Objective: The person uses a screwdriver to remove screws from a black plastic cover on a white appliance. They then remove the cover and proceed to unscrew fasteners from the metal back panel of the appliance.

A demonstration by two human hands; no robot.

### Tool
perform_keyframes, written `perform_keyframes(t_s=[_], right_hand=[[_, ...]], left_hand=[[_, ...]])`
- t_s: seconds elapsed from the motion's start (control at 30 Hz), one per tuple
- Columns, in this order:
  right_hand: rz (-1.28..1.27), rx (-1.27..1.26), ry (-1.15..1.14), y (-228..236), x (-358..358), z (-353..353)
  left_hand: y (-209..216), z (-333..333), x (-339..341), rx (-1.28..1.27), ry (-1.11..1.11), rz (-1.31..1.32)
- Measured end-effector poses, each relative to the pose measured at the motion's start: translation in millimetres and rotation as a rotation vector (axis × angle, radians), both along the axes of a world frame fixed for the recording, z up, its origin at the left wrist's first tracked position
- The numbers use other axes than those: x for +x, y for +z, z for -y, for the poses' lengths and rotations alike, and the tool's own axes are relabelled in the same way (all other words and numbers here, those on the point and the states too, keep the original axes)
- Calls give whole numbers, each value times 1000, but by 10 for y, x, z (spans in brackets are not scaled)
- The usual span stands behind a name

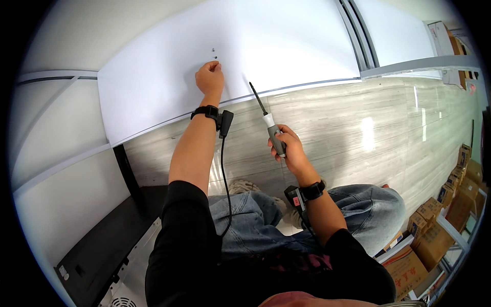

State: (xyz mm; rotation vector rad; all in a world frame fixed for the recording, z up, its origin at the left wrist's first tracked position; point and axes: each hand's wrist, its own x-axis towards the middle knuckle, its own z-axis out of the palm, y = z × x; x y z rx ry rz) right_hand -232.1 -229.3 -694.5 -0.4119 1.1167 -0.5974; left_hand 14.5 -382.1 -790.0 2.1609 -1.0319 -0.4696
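My left hand [209, 80] reaches over the white tabletop [296, 46], its fingertips pinched together. What they hold, if anything, is too small to make out. Just beyond the fingertips lie small dark bits that look like screws [215, 58], with another small piece [213, 49] a little farther off. In my right hand [289, 145] is a screwdriver [268, 121] with a grey and white handle. Its dark shaft points up and to the left, the tip above the table's near edge and apart from the left hand.
Black straps with small devices, one with a cable [224, 174], sit on both wrists. A black low bench-like surface [102, 245] is at the lower left. Cardboard boxes [406, 268] line the right side. A metal frame rail [419, 65] extends at the upper right.
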Motion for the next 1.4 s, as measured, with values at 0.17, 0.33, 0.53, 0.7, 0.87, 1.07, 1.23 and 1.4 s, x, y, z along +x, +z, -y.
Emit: perform_keyframes(t_s=[0.17,0.33,0.53,0.7,0.87,1.07,1.23,1.4], right_hand=[[-8,-12,26,17,27,34],[-6,-21,115,149,79,82],[89,-25,374,419,391,77],[184,-76,691,678,894,-183],[262,-77,1063,968,1158,-672],[425,27,1202,1229,1274,-1210],[528,37,1186,1422,1403,-1414],[537,75,1166,1499,1520,-1477]], left_hand=[[-27,-29,43,-62,-29,60],[32,-251,70,-79,57,-128],[618,-1065,112,-86,346,-1020],[1453,-2204,206,-376,619,-1209],[2017,-3313,211,-512,848,-1057],[2480,-4111,162,-534,963,-951],[2725,-4232,288,-597,961,-797],[2779,-4217,406,-627,1024,-764]])
